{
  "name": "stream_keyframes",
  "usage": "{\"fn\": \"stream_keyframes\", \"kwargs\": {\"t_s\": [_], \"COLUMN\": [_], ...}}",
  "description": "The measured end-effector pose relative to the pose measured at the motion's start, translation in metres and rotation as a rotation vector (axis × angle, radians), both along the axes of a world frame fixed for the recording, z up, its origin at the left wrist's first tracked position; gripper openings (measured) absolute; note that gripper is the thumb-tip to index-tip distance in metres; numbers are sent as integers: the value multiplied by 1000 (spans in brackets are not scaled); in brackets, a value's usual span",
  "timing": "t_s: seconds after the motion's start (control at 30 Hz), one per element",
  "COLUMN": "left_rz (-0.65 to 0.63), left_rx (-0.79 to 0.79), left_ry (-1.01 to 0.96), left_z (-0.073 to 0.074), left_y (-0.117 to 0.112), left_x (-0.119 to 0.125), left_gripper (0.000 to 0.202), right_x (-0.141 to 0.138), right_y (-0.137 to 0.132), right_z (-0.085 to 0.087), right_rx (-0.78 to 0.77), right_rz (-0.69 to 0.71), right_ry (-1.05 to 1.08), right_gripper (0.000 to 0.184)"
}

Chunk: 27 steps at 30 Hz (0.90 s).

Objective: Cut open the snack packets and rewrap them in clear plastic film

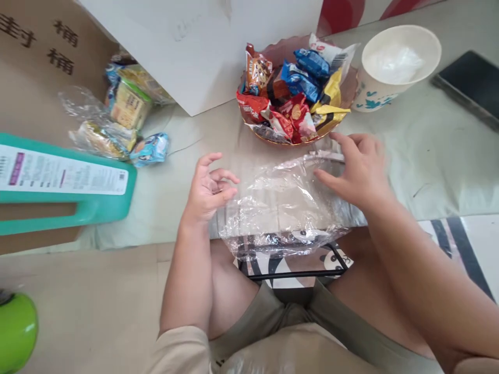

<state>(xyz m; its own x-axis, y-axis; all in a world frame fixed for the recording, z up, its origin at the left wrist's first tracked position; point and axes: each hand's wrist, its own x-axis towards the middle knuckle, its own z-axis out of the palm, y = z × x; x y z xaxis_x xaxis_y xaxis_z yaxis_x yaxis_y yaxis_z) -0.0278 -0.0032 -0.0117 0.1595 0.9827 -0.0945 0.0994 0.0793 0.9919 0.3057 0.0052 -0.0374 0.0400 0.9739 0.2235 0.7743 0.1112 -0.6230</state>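
A crinkled clear plastic bag [280, 208] lies on the pale cloth in front of me, hanging over the near edge above my knees. My left hand [208, 189] sits at the bag's left edge with fingers curled loosely, pinching or touching the plastic. My right hand [356, 169] rests on the bag's upper right corner, fingers spread and pressing the film. Just beyond the bag stands a copper-rimmed bowl [290, 141] heaped with wrapped snacks [296, 93] in red, blue and yellow packets.
A white paper cup [374, 88] stands right of the bowl, a dark phone [468, 85] further right. At left lie bagged snacks [117, 117], a teal plastic item with a label [97, 202] and a cardboard box [35, 57]. A white box [187, 47] stands behind.
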Motion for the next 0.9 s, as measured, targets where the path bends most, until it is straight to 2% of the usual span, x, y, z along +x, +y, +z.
{"fn": "stream_keyframes", "kwargs": {"t_s": [0.1,0.17,0.27,0.4,0.47,0.53,0.63,0.7,0.8,0.9], "left_rz": [39,119,280,349,357,391,466,502,544,587], "left_rx": [-17,-15,11,71,119,198,356,453,534,596], "left_ry": [27,48,120,93,94,137,160,131,79,27], "left_z": [-1,-4,-11,-20,-22,-22,-19,-17,-16,-16], "left_y": [2,8,17,24,24,24,24,24,23,23], "left_x": [2,5,11,21,25,28,27,25,21,18], "left_gripper": [77,61,38,51,58,61,61,59,54,47], "right_x": [1,3,2,-7,-11,-11,-11,-12,-17,-20], "right_y": [4,3,-4,-13,-15,-16,-16,-17,-19,-21], "right_z": [1,5,12,14,9,5,3,6,10,10], "right_rx": [69,128,147,114,37,-92,-204,-164,-16,-116], "right_rz": [73,85,20,17,45,85,110,66,-15,106], "right_ry": [80,196,426,743,836,816,682,658,783,793], "right_gripper": [19,5,8,16,31,40,24,19,20,33]}}
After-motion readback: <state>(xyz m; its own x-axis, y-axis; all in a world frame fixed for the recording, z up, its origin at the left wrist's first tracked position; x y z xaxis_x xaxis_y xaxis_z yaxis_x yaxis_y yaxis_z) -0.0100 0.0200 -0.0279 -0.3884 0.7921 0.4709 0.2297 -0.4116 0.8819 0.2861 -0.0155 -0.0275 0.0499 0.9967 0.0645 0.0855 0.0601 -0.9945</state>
